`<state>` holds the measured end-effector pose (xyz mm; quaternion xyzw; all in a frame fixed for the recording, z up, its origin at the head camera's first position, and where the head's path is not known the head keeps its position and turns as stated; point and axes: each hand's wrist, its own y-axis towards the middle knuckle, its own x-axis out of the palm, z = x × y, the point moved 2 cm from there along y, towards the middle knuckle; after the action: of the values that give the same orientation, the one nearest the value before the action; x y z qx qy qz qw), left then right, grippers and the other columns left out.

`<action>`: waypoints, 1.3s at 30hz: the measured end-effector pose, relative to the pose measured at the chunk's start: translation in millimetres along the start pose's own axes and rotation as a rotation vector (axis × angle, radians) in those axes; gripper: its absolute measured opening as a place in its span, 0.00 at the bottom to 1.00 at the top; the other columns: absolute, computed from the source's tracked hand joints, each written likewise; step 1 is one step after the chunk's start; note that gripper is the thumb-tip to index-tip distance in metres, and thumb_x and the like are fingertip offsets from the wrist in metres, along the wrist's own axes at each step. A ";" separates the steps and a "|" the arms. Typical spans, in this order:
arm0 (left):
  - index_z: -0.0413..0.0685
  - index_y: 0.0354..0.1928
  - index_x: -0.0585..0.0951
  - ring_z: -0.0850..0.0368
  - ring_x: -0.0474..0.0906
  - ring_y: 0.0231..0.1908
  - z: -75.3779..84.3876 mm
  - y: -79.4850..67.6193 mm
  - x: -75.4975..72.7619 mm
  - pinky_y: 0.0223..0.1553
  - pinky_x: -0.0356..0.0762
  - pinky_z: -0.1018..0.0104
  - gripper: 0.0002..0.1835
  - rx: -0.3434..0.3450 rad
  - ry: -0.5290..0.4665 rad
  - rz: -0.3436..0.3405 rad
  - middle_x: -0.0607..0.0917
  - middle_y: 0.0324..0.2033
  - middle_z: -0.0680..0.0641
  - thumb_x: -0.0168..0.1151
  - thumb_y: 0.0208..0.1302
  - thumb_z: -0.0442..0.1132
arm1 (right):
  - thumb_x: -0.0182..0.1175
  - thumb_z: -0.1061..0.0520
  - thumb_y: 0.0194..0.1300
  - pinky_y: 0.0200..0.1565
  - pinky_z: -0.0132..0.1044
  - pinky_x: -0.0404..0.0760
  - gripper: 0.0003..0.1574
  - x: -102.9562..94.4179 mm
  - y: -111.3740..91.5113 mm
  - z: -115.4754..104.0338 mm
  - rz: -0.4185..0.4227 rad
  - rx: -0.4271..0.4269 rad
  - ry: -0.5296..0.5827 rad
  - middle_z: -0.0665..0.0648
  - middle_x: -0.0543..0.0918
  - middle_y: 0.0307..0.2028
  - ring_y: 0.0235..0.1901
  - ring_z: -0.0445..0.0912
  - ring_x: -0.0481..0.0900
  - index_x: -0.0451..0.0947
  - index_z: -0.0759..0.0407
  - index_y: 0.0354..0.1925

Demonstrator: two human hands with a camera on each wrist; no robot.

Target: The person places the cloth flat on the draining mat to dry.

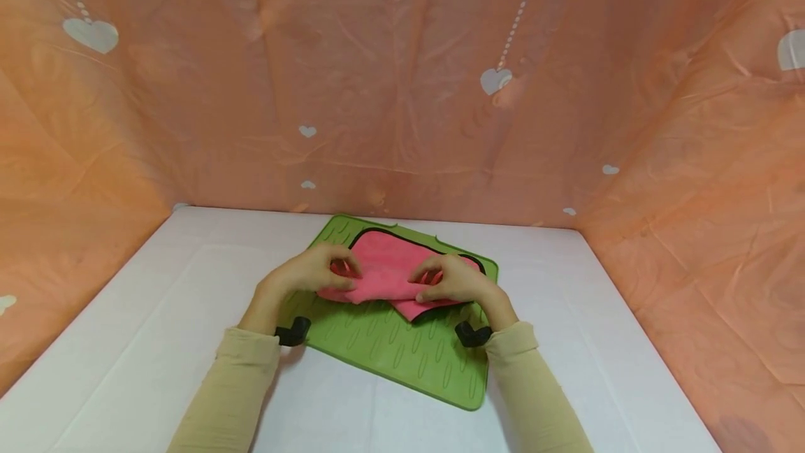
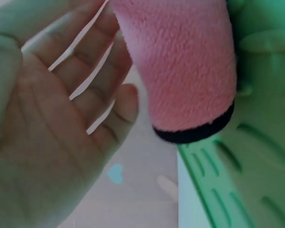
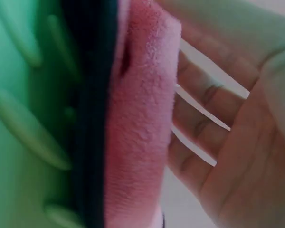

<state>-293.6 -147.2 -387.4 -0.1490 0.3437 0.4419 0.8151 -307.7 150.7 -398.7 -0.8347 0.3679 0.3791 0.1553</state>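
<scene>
Two hands, angled inward: left hand [image 1: 314, 269] pinching near edge of one folded pink cloth [image 1: 385, 265], right hand [image 1: 464, 281] pinching too; cloth on one green ridged mat [image 1: 390, 344], white tabletop [image 1: 126, 313] beneath.

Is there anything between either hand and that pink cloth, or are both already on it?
Nothing visible is in the way: the left hand and right hand both have their fingers directly on the pink cloth. The green mat is beneath it.
</scene>
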 end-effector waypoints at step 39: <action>0.40 0.46 0.89 0.40 0.81 0.55 -9.7 14.8 14.5 0.60 0.78 0.45 0.12 0.072 0.244 0.240 0.86 0.50 0.41 0.65 0.65 0.23 | 0.64 0.59 0.74 0.47 0.45 0.83 0.13 10.1 9.2 21.0 0.319 0.193 -0.072 0.59 0.89 0.46 0.47 0.53 0.86 0.87 0.58 0.54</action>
<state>-304.6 -135.2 -403.5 -0.1303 0.4710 0.5020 0.7136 -320.9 150.7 -420.0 -0.7330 0.5244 0.3916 0.1854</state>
